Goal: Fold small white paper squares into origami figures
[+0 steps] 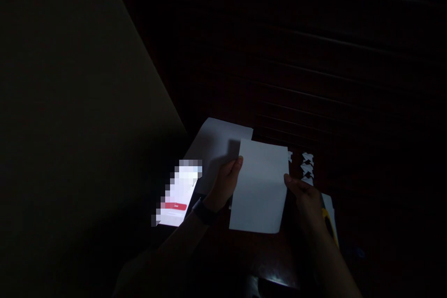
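A blank white sheet of paper (260, 188) is held up between both hands, slightly bowed. My left hand (225, 181) grips its left edge, thumb on the front face and the other fingers behind it. On the opposite edge, my right hand (307, 200) pinches the sheet between thumb and fingers. A dark watch (205, 211) is on my left wrist. Partly covered by my right hand and forearm lies a yellow-handled tool (329, 223), whose kind I cannot make out, on another piece of white paper (328, 200).
Larger white paper (220, 142) lies behind my left hand. A lit screen (174, 200), partly pixelated, glows at the left. Small cut or folded paper pieces (307, 167) lie on the dark table (258, 253) at the right. A pale wall (77, 79) rises on the left.
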Demonstrator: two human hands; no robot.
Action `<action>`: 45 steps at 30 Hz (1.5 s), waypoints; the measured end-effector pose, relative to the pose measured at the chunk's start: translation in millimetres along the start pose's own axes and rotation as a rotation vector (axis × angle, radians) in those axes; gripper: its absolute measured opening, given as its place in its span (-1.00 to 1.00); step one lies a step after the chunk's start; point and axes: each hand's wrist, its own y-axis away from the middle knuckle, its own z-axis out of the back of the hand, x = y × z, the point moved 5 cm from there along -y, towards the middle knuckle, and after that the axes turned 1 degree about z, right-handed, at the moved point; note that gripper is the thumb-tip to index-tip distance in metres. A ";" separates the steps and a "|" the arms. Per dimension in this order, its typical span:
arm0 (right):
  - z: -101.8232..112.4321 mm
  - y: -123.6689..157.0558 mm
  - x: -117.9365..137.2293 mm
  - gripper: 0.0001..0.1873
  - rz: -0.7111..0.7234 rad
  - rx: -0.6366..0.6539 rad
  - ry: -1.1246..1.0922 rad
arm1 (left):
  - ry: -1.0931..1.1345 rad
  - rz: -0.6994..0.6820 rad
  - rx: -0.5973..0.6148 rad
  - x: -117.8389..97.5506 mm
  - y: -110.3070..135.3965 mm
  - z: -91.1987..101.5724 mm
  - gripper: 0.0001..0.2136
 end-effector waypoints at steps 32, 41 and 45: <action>-4.8 5.9 -6.4 -0.72 -0.025 -0.003 0.053 | 0.182 0.103 0.019 0.3 2.1 3.3 -0.67; -6.2 6.2 -6.0 -0.68 -0.031 0.014 0.099 | 0.269 0.152 0.019 4.6 1.6 3.4 -0.68; -9.8 6.8 -6.1 -0.70 -0.051 0.042 0.051 | 0.305 0.149 -0.007 7.8 -1.2 6.4 -0.66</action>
